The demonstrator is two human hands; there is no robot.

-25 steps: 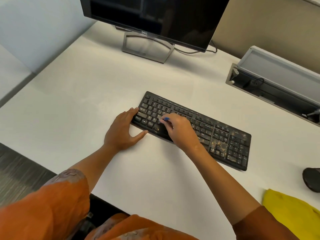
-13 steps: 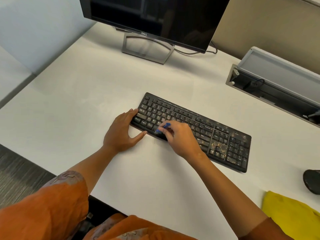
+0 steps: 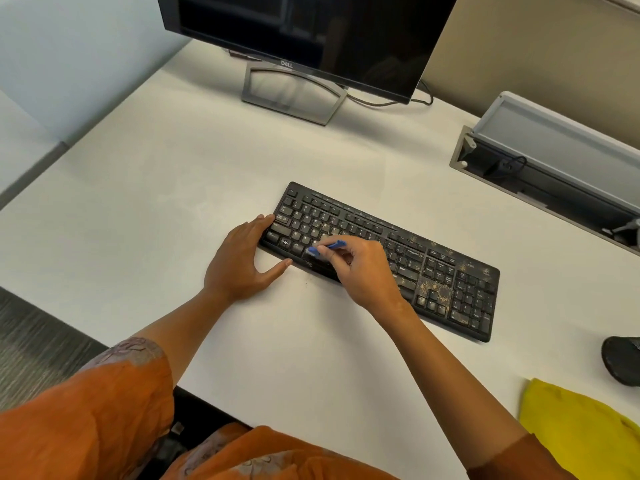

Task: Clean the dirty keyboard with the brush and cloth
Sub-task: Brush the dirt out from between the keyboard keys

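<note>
One black keyboard (image 3: 388, 258) lies slantwise on the white desk (image 3: 138, 202), its right half speckled with brownish grime, the left keys looking cleaner. Two hands work at it. The left hand (image 3: 242, 265) rests flat beside the keyboard's left end, fingers straight against that edge and thumb stretched along the near edge. The right hand (image 3: 363, 271) lies over the keyboard's lower-left keys, its fingers curled and pinching one blue brush (image 3: 327, 247), whose blurred tip sits on the keys near the bottom row. One yellow cloth (image 3: 581, 431) lies well to the right of the keyboard and nearer the person, at the picture's right edge, untouched. One dark mouse (image 3: 621, 363) sits between cloth and keyboard, cut by the same edge. Behind the keyboard stands one monitor (image 3: 304, 36) on a grey stand; to its far right is one open cable tray (image 3: 554, 174). Bare desk spreads left of the keyboard and in front of it, up to the near desk edge.
</note>
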